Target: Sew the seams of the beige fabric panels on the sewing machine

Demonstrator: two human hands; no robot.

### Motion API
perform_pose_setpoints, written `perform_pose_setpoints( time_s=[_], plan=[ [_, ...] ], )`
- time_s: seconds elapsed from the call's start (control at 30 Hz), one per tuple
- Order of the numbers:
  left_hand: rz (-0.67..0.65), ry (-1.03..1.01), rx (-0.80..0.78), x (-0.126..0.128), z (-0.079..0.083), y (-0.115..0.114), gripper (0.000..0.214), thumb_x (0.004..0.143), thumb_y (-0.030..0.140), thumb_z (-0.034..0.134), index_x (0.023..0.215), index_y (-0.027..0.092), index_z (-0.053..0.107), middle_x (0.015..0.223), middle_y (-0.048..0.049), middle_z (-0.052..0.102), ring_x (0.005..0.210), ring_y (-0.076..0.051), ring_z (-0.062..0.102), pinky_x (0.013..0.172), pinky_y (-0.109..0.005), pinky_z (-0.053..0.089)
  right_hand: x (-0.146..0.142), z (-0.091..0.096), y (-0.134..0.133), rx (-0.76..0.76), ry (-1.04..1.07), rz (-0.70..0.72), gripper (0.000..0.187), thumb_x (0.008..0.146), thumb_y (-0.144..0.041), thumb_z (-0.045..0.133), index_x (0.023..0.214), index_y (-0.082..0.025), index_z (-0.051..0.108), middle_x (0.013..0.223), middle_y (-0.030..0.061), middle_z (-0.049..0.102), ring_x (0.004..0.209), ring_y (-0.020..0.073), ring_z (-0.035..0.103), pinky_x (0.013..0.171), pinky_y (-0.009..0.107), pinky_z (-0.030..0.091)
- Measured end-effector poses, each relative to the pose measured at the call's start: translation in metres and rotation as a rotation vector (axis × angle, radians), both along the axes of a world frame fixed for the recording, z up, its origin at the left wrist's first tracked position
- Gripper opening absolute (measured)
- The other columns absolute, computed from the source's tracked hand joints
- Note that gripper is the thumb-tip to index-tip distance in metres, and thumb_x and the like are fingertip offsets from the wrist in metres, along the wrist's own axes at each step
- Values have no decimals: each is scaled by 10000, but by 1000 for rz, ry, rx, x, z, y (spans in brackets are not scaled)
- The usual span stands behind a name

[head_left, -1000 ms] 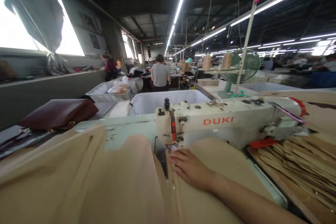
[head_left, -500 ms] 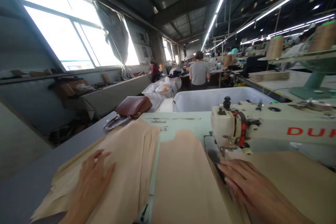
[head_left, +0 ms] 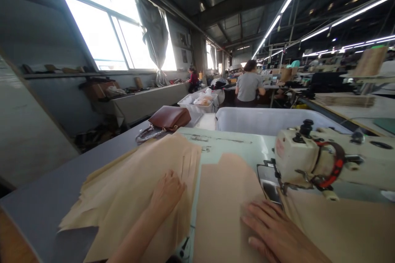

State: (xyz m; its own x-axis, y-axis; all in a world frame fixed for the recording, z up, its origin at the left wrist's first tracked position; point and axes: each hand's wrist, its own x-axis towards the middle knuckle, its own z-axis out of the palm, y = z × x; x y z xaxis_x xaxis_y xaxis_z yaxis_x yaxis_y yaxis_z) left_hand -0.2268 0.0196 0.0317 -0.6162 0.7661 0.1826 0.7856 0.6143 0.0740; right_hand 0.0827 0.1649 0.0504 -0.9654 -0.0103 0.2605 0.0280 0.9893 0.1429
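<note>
My left hand rests on a stack of beige sheets, its fingers curled and drawn together near the stack's right side. Whether they pinch the top sheet is hidden. My right hand, fingers stretched out and a little blurred, lies over the right edge of a single beige piece. That piece lies flat on the pale green bed of a sewing machine. The machine's head stands just beyond my right hand. More beige material spreads under the machine's arm.
A brown leather handbag sits behind the stack on the grey tabletop. Past the machine stands a large white bin, with a smaller filled bin to its left. A person in a grey shirt sits farther off, facing away.
My left hand has slid right across the stack, and its spread fingers have curled. My right hand has moved from beside the needle area onto the single piece. The view has turned left.
</note>
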Motion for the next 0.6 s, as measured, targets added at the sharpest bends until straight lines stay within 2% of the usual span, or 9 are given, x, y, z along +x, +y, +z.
perform_pose_setpoints(
  time_s=[0.13, 0.27, 0.4, 0.5, 0.6],
  plan=[
    [-36, -64, 25, -4, 2, -2, 181, 971, 316, 592, 914, 146, 616, 1005, -44, 630, 929, -200, 621, 846, -396, 512, -22, 14, -16, -324, -129, -94, 287, 929, -242, 547, 1182, -204, 678, 1255, 68, 659, 1138, 294, 619, 993, 472, 501],
    [-48, -102, 58, -20, 4, 10, 264, 952, 405, 614, 1006, 147, 615, 1136, -76, 607, 1013, -228, 603, 889, -430, 501, -53, 19, -26, -565, -68, -98, 282, 952, -215, 522, 1198, -226, 659, 1260, 56, 636, 1163, 255, 572, 1026, 428, 457],
    [-35, -156, 41, -46, 5, 39, 292, 935, 401, 646, 1086, 153, 619, 1202, -86, 598, 1061, -248, 598, 918, -460, 497, -105, 14, -28, -604, -18, -6, 362, 996, -270, 470, 1323, -169, 586, 1345, 108, 586, 1227, 264, 538, 1086, 445, 391],
    [-32, -224, 14, -63, 2, 59, 293, 938, 391, 651, 1105, 152, 622, 1172, -81, 616, 1020, -238, 621, 884, -447, 523, -144, 3, -28, -571, -42, 61, 467, 1024, -350, 400, 1421, -121, 489, 1464, 153, 477, 1341, 288, 450, 1131, 464, 336],
    [-58, -275, 7, -73, -4, 67, 272, 944, 371, 647, 1105, 153, 625, 1144, -74, 629, 987, -226, 634, 858, -429, 539, -164, -11, -28, -551, -72, 75, 521, 1032, -389, 366, 1450, -89, 448, 1504, 176, 416, 1400, 301, 382, 1151, 482, 302]
  ],
)
